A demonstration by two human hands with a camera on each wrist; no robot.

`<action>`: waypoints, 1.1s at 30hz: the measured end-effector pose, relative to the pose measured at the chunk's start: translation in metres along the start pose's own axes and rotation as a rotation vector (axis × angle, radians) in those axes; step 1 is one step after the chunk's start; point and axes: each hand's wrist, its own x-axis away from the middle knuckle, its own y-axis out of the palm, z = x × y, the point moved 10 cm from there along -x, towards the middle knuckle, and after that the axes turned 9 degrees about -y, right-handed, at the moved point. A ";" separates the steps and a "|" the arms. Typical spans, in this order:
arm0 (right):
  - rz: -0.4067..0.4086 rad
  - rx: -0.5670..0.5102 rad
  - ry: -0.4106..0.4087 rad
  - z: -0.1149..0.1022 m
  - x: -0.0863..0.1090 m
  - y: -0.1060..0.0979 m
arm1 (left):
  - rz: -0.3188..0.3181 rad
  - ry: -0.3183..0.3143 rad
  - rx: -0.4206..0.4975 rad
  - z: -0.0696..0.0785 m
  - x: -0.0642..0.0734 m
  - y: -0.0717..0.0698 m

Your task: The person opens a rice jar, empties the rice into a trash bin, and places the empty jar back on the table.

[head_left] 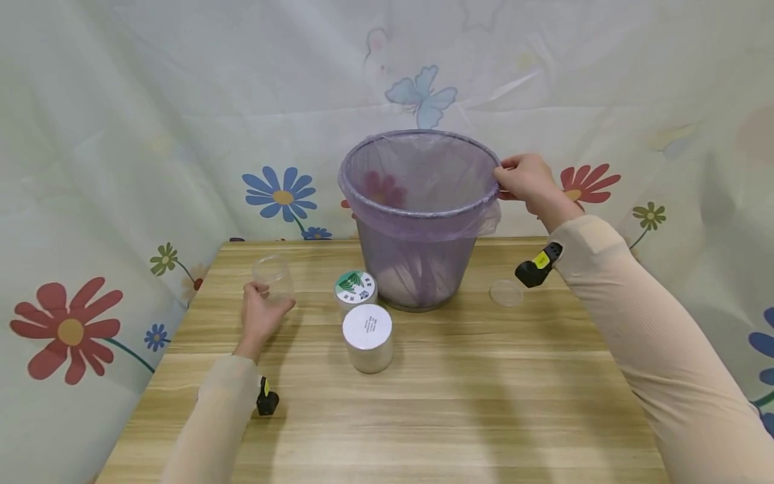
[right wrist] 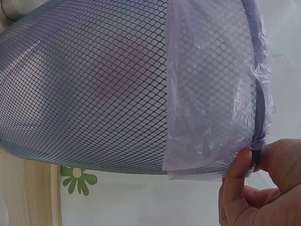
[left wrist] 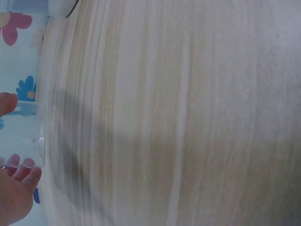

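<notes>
My left hand [head_left: 263, 314] grips a clear plastic cup [head_left: 272, 270] over the left part of the table. In the left wrist view the thumb and fingers lie on opposite sides of the cup [left wrist: 21, 136]. At the back stands a mesh wastebasket [head_left: 387, 265], lined with a thin purple bin bag [head_left: 417, 227] folded down over its rim. With thumb and fingers, my right hand [head_left: 529, 181] pinches the rim on the right side. The right wrist view shows the bag [right wrist: 202, 103] between that hand [right wrist: 263, 193] and the mesh.
Two small round tubs stand before the wastebasket, one with a green and white lid [head_left: 355, 286], the other with a white top [head_left: 367, 336]. A clear round lid [head_left: 506, 293] lies to the right on the wooden table [head_left: 423, 417]. A flowered curtain [head_left: 211, 134] hangs behind.
</notes>
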 end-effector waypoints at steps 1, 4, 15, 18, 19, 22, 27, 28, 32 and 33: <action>0.000 0.000 0.000 0.000 0.000 0.000 | 0.002 -0.002 0.000 -0.002 -0.001 0.000; -0.001 -0.002 0.000 0.000 -0.001 0.000 | 0.005 -0.010 0.002 -0.005 -0.002 -0.001; -0.001 0.006 0.008 0.001 -0.001 0.000 | 0.011 -0.010 0.012 -0.007 -0.006 -0.004; 0.002 0.005 0.007 0.001 -0.001 0.000 | 0.012 -0.004 0.010 -0.008 -0.006 -0.003; 0.002 0.005 0.007 0.000 0.000 0.000 | 0.013 -0.004 0.012 -0.009 -0.007 -0.002; 0.002 0.008 0.006 0.000 0.000 0.000 | 0.011 -0.008 0.015 -0.012 -0.007 -0.001; -0.001 0.014 0.009 0.000 0.000 0.000 | 0.004 -0.011 0.025 -0.013 -0.007 0.000; -0.001 0.014 0.009 0.000 0.000 0.000 | 0.005 -0.009 0.026 -0.013 -0.008 0.000; -0.001 0.005 0.012 0.001 0.000 0.000 | 0.010 0.000 0.013 -0.012 -0.009 -0.001; -0.001 0.001 0.011 0.001 0.000 0.000 | 0.009 0.000 0.008 -0.012 -0.009 0.000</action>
